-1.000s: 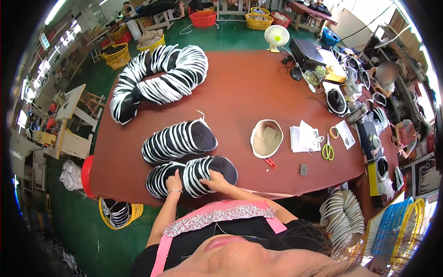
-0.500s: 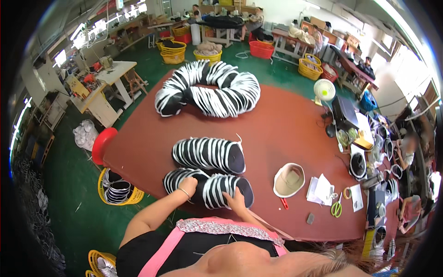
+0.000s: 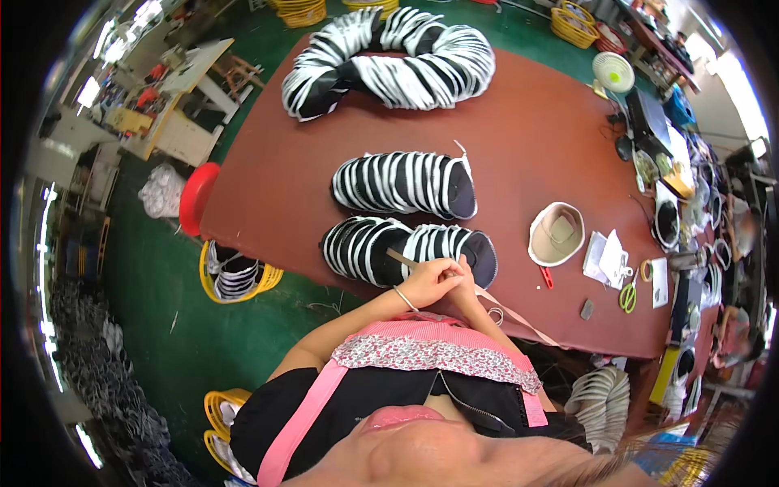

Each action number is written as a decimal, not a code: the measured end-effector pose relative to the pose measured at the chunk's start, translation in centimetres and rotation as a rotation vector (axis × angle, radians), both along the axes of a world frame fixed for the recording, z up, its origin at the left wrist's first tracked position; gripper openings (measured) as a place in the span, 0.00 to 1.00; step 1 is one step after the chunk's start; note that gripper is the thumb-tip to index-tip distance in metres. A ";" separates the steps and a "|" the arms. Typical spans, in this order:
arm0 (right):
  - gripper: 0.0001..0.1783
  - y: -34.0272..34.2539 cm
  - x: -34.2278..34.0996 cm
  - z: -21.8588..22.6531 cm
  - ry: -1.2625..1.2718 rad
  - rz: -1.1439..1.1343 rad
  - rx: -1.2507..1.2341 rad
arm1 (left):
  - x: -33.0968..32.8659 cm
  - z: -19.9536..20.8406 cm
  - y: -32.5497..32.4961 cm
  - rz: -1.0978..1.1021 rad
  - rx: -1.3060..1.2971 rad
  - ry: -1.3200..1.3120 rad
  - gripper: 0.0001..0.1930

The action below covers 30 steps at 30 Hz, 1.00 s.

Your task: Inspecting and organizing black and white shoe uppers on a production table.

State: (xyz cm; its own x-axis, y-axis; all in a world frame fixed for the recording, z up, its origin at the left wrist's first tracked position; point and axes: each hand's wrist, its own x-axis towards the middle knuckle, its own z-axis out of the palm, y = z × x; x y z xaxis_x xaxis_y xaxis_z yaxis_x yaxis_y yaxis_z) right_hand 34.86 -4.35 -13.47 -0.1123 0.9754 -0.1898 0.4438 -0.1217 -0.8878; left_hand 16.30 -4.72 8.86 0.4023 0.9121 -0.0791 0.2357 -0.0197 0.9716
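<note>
My left hand (image 3: 426, 284) and my right hand (image 3: 462, 286) meet at the table's near edge, fingers closed together. A narrow tan fabric strip (image 3: 399, 258) runs through them; one short end sticks out on the left over the near bundle, and a long tail trails right along the edge. Just beyond my hands lies the near bundle (image 3: 355, 250) of stacked black pieces with white edges, looking striped. A similar far bundle (image 3: 398, 185) lies parallel behind it, with a thin white tail at its right end. My fingers partly hide the near bundle's front side.
A big coiled string of black-and-white pieces (image 3: 422, 79) lies at the back of the brown table (image 3: 535, 130). To the right are a beige cap (image 3: 557, 235), a red-handled tool (image 3: 547, 277), papers (image 3: 604, 256) and green scissors (image 3: 628, 297). A yellow basket (image 3: 268, 281) stands at left.
Both hands have left the near bundle, which they were pressing, and come together at its near side with the strip. The view has tipped down, so the table appears higher.
</note>
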 end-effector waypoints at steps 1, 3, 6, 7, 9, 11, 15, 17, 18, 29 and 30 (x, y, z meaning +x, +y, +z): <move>0.29 0.9 1.4 -3.6 0.103 -0.112 -0.127 | 3.5 -1.3 1.0 -0.084 0.094 0.006 0.11; 0.27 -1.3 -0.7 3.1 -0.036 -0.007 0.048 | 1.8 -4.6 -0.4 0.042 0.247 0.093 0.13; 0.28 -1.6 -2.2 10.1 -0.138 -0.047 -0.024 | 2.5 -4.7 -1.3 0.077 0.322 0.155 0.17; 0.33 -2.3 -1.3 8.8 -0.323 -0.012 0.260 | 2.8 -4.2 -0.9 0.046 0.288 0.208 0.19; 0.37 -3.2 -0.9 10.1 -0.184 -0.058 0.286 | 2.2 -5.1 -0.4 0.087 0.290 0.249 0.18; 0.35 -4.0 0.9 11.2 -0.221 -0.095 0.302 | 1.8 -6.2 1.0 0.053 0.384 0.316 0.16; 0.27 -4.4 6.4 11.4 -0.227 -0.161 0.194 | 2.3 -4.9 4.0 0.086 0.488 0.403 0.14; 0.24 -4.0 9.4 11.6 -0.205 -0.217 0.171 | 3.0 -2.9 6.3 0.162 0.583 0.476 0.12; 0.21 -3.4 11.1 11.9 -0.176 -0.238 0.158 | 3.0 -2.2 7.5 0.159 0.579 0.543 0.13; 0.09 6.2 33.1 13.8 -0.019 -0.368 0.205 | 20.8 -13.8 23.4 0.108 0.166 0.864 0.33; 0.08 7.3 35.6 12.9 -0.096 -0.381 0.295 | 23.0 -15.3 25.7 0.098 0.162 0.873 0.33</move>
